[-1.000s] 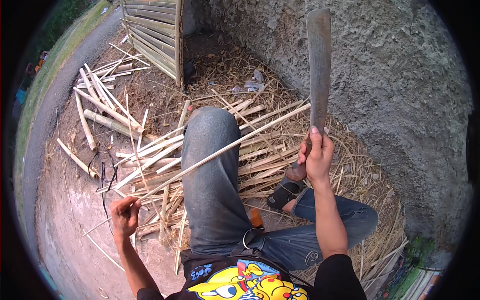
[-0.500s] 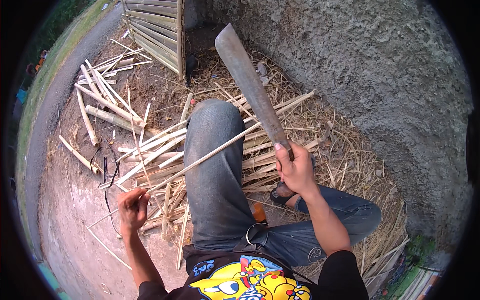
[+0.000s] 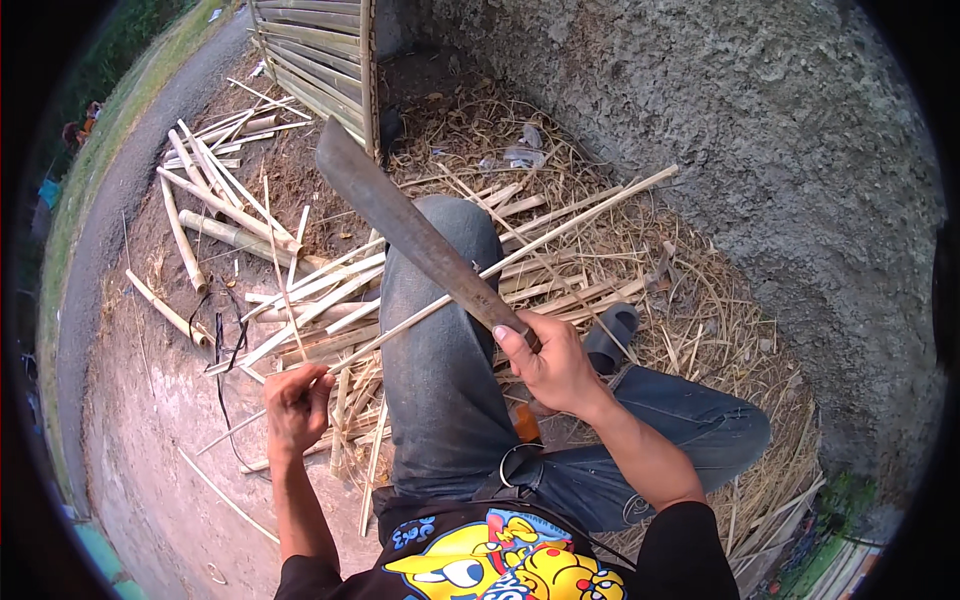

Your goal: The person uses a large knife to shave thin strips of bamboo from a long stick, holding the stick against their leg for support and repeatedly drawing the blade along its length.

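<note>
My left hand is closed round the near end of a long, thin bamboo strip. The strip slants up to the right across my raised knee, its far end over the straw-covered ground. In my right hand is a machete, gripped by its handle. Its broad, rust-stained blade points up and left above the knee. Blade and strip cross in view near the handle end; whether they touch I cannot tell.
Split bamboo pieces lie heaped under and around my knee. Several bamboo poles rest on the ground at far left. A bamboo slat panel stands at the back, beside a rough grey wall. A dark sandal is near my folded leg.
The machete has swung down and left, its blade now angled over my knee. My left hand has shifted a little right and up, and the strip reaches farther right.
</note>
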